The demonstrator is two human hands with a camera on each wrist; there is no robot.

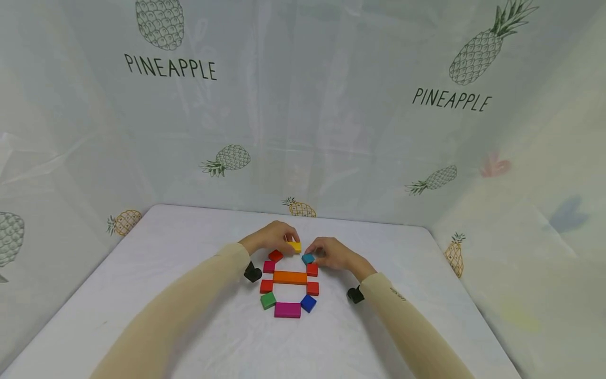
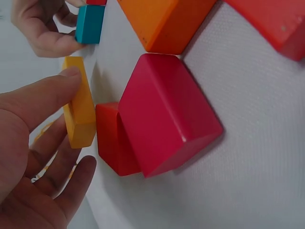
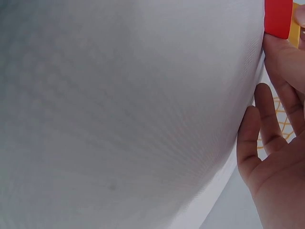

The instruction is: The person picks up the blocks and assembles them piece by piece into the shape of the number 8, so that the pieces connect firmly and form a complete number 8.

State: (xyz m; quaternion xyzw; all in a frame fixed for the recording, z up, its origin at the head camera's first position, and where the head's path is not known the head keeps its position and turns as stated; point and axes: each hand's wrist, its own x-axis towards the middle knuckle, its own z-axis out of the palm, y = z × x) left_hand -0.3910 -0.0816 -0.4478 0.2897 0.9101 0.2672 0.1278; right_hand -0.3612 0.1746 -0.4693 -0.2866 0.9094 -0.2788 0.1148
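Note:
My left hand (image 1: pixel 276 236) pinches a yellow block (image 2: pixel 81 107) between thumb and fingers at the far end of a ring of coloured wooden blocks. Just right of it, my right hand (image 1: pixel 333 253) holds a small teal block (image 1: pixel 308 259) by thumb and fingertips. A red block (image 1: pixel 275 256), set at an angle, sits just below the yellow one, with a pink-red block (image 1: pixel 269 267) after it. Near my right fingers lies another red block (image 1: pixel 312 270). In the right wrist view the teal block is hidden.
A long orange block (image 1: pixel 290 277) spans the ring's middle. Lower down are red blocks on both sides (image 1: pixel 266 286), a green block (image 1: pixel 268 300), a blue block (image 1: pixel 309 303) and a magenta block (image 1: pixel 287 310). Pineapple-printed sheeting (image 1: pixel 303 105) rises behind the white table (image 1: pixel 213 337).

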